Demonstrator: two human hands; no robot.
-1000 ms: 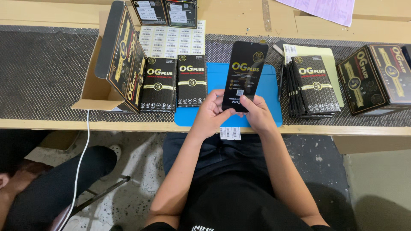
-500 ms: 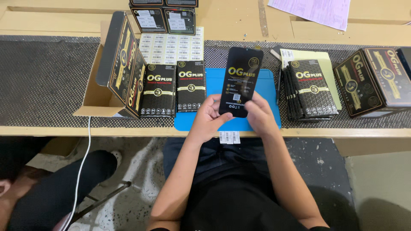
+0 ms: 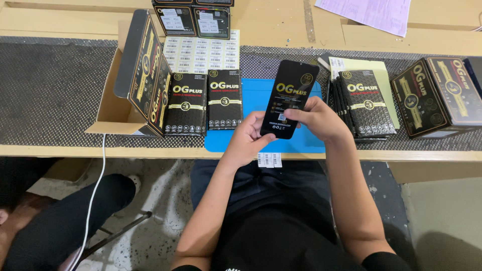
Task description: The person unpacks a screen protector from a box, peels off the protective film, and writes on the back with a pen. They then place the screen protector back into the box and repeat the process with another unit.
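Black, flat, slim packet [image 3: 289,98] with gold print, held tilted above blue mat [image 3: 251,93], near front edge of surface [image 3: 60,90]. Gripped at lower end: left hand [image 3: 247,138] closed on bottom left edge, right hand [image 3: 321,119] closed on right edge, thumb on a small white label. Likely light, fairly stiff, glossy and slippery; contents possibly fragile. Best held by long edges, not face. Two matching packets [image 3: 205,103] lying just left; stack of packets [image 3: 362,103] right; open carton [image 3: 133,85] further left.

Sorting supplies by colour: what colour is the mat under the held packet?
Bright blue; the mat shows plainly in the head view.
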